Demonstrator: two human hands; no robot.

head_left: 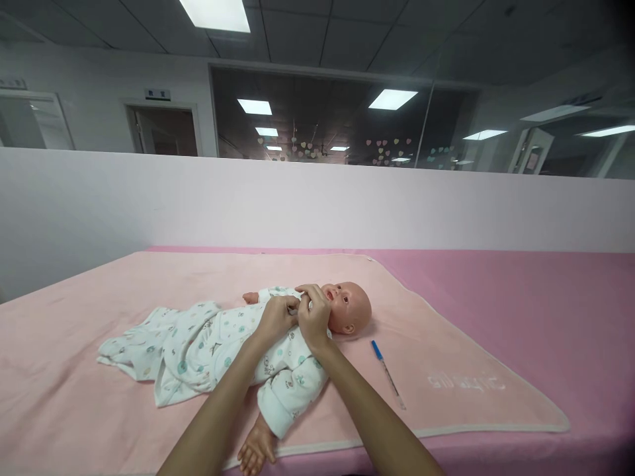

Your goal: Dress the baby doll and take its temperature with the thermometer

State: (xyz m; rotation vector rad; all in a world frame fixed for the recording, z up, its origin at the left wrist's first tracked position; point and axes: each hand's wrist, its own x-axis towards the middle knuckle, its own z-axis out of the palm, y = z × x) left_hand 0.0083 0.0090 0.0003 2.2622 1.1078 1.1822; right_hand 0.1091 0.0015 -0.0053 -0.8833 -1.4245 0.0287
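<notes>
A baby doll [354,307] lies on its back, head to the right, dressed in a white baby outfit [193,344] with a green and grey print. At the doll's upper chest, just below its chin, my left hand [278,319] is closed with fingertips pinched at the front of the outfit. My right hand [314,320] meets it there, its fingers curled and also pinching by the neckline. The bit of cloth or fastener between my fingertips is hidden. One doll hand sticks out of a sleeve near the front edge, the other at the far side.
Under the doll is a peach blanket [461,357] with pale edging, spread over a pink table cover [560,317]. A pen [387,373] with a blue cap lies right of the doll's head. Behind the table runs a low white wall [317,205], with windows above.
</notes>
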